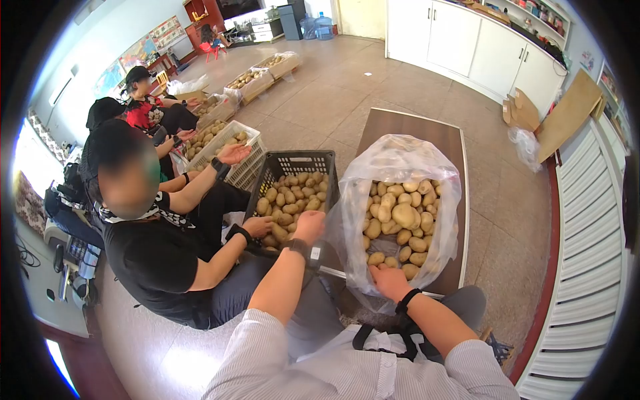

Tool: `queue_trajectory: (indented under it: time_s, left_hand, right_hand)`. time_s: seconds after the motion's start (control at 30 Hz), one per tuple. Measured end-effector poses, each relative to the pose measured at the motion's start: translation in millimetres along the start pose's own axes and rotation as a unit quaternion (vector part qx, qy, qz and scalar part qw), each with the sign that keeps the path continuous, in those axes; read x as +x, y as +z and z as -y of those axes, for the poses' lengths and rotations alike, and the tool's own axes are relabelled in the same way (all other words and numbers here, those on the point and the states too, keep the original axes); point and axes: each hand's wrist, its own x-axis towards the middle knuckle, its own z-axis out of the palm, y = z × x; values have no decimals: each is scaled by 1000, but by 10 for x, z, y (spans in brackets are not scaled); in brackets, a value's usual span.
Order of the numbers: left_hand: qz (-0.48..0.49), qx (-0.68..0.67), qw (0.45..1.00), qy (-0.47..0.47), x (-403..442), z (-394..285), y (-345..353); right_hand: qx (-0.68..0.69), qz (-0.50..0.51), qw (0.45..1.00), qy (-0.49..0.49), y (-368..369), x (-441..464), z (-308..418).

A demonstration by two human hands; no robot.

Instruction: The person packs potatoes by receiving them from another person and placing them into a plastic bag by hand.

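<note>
A black plastic crate (pixel 327 157) holds many potatoes (pixel 293 195). My left hand (pixel 310 227) is over its near right corner, fingers curled and turned away from view; what they hold, if anything, is hidden. To the right, a container lined with a clear plastic bag (pixel 448 193) is filled with more potatoes (pixel 404 215). At its near end my right hand (pixel 392 283) reaches inside the bag's rim, its fingers extended beside the nearest potatoes, with none visibly in its grip. A dark patch of the container's bottom (pixel 393 241) shows between potatoes.
A person (pixel 153 247) in black sits close on my left, one hand (pixel 259 227) at the black crate. Others sit beyond, by a white crate (pixel 257 141) and boxes of potatoes (pixel 244 81). The bagged container rests on a brown board (pixel 380 123). A white radiator (pixel 577 267) stands right.
</note>
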Motion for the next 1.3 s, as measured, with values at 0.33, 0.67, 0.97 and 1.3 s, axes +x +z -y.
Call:
queue_trajectory:
  time_s: [0.33, 0.67, 0.97, 1.3]
  left_hand:
    - [34, 19, 999, 16, -116, -88, 134]
    - [124, 6, 992, 32, -376, -83, 458]
    - [227, 52, 972, -24, -761, -169, 861]
    - [257, -19, 965, -36, -706, -132, 795]
  right_hand:
    - [98, -66, 985, 123, -328, 38, 65]
    - [485, -138, 831, 235, -379, 340, -258]
    - [598, -83, 783, 150, -607, 553, 120]
    - [575, -118, 801, 115, -503, 572, 71]
